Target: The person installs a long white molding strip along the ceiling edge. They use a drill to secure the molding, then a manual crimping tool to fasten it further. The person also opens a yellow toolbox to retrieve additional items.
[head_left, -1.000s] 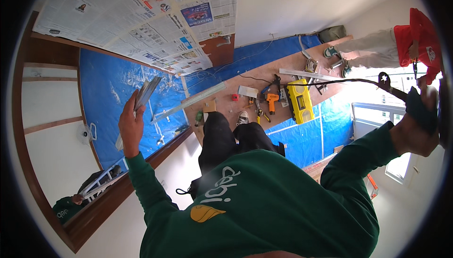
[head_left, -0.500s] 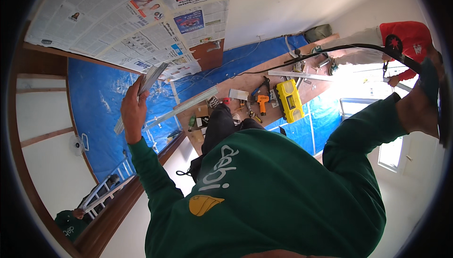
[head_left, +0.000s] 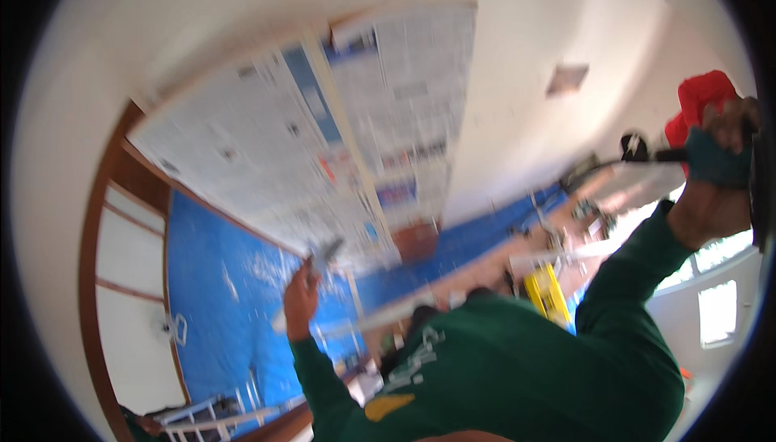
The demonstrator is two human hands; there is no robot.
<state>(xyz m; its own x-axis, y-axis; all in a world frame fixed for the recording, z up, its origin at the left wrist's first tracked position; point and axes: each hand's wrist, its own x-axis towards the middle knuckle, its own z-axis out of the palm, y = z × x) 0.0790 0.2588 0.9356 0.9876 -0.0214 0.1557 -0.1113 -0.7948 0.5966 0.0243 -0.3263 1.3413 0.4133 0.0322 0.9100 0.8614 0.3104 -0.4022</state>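
1. My left hand (head_left: 299, 300) is raised in front of me, fingers wrapped around the handle of a flat grey scraper (head_left: 323, 254). The blur keeps me from telling how tight the grip is.
2. The scraper's long axis runs up and to the right from my knuckles, its blade end pointing at the lower edge of the newspaper sheets (head_left: 323, 143) taped to the white surface. The blade looks just short of the paper; touching or apart, I cannot tell.
3. My right hand (head_left: 715, 159) is far off at the right edge, fingers closed on a dark handle with a teal grip (head_left: 711, 161), well apart from the scraper.
4. My left hand is the nearer one to the newspaper; blue sheeting (head_left: 218, 296) lies below it.
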